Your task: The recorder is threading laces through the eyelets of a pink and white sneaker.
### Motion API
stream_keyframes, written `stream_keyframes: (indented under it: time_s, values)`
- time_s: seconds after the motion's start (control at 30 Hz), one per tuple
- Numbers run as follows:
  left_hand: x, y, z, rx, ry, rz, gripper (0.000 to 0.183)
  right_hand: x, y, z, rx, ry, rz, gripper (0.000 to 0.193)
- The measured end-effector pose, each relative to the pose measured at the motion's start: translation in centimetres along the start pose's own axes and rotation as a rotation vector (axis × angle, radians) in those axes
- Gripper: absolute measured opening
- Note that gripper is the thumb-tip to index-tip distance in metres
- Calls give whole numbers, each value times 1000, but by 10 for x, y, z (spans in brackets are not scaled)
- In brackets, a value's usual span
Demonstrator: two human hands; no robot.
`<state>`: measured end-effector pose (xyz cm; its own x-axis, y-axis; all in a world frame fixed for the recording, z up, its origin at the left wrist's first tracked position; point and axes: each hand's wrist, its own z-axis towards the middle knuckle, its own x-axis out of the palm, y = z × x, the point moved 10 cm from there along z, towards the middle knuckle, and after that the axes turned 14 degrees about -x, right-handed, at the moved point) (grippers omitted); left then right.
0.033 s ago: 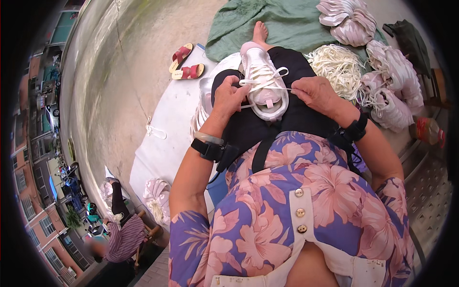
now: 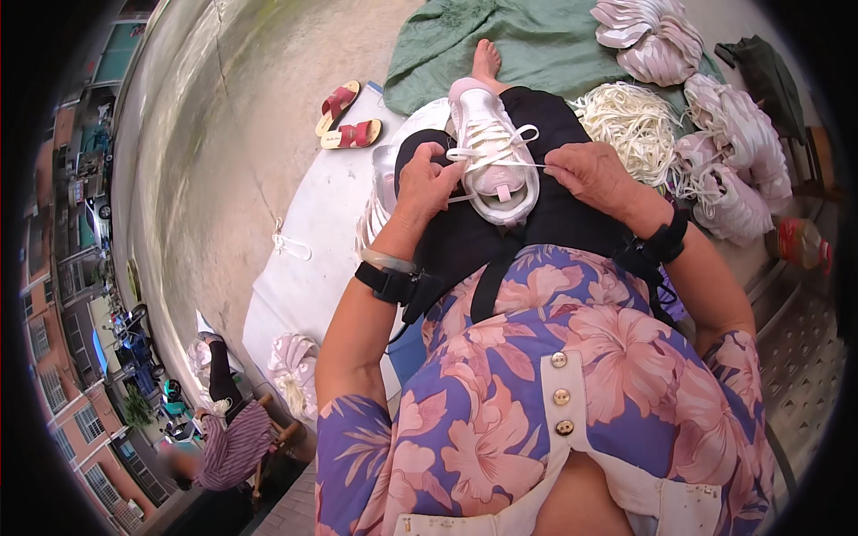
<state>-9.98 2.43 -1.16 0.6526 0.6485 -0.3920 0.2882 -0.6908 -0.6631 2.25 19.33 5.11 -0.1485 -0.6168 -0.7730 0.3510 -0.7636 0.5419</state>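
Note:
A white and pale pink sneaker (image 2: 492, 175) rests on my lap, its toe pointing away from me. White shoelace (image 2: 487, 148) crosses its tongue, with a loop standing out on the right. At the shoe's left edge, my left hand (image 2: 429, 181) pinches a part of the lace between thumb and fingers. My right hand (image 2: 590, 176) is closed on the lace's end to the right of the shoe, and the lace runs taut from it across the tongue. My right hand is apart from the shoe itself.
To my right lie a heap of white shoelaces (image 2: 628, 131) and bundled pale pink shoe uppers (image 2: 737, 147). A green cloth (image 2: 500, 45) spreads under my bare foot. Red sandals (image 2: 351, 134) stand on the left near a white sheet (image 2: 299, 259). Another person (image 2: 237, 442) sits at lower left.

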Motion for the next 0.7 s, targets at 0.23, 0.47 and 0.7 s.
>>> stream_keyframes:
  time_s: [0.23,0.47,0.7]
  values:
    - [-8,-27,-46,564,-168,507,16,-16,-4,-5,-79,-46,-199,9]
    - [-36,-22,-75,777,-387,727,6,-43,-22,-35,-73,-31,-341,9]
    - [-91,36,-83,629,-440,802,4,-65,-39,-71,45,17,-388,5]
